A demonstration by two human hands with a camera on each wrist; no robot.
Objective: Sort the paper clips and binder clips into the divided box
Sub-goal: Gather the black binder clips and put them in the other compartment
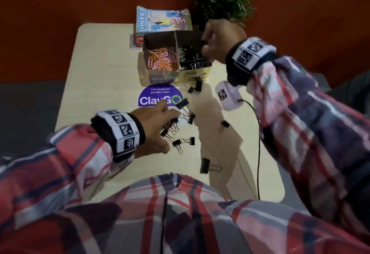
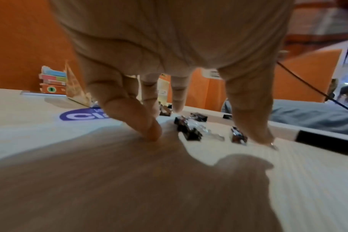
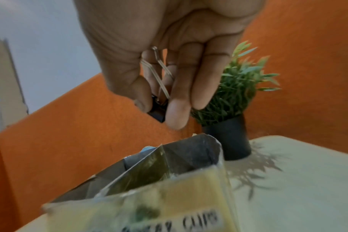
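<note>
Binder clip (image 3: 158, 113) pinched in your right hand (image 1: 220, 39) hangs over the divided box (image 1: 192, 73) at 12 o'clock; release it into the right compartment, already holding black clips. Pink and orange paper clips (image 1: 162, 59) fill the left. Your left hand (image 1: 154, 125), fingers spread and holding nothing, reaches the loose binder clips (image 1: 183, 143) on the surface (image 1: 100, 73).
</note>
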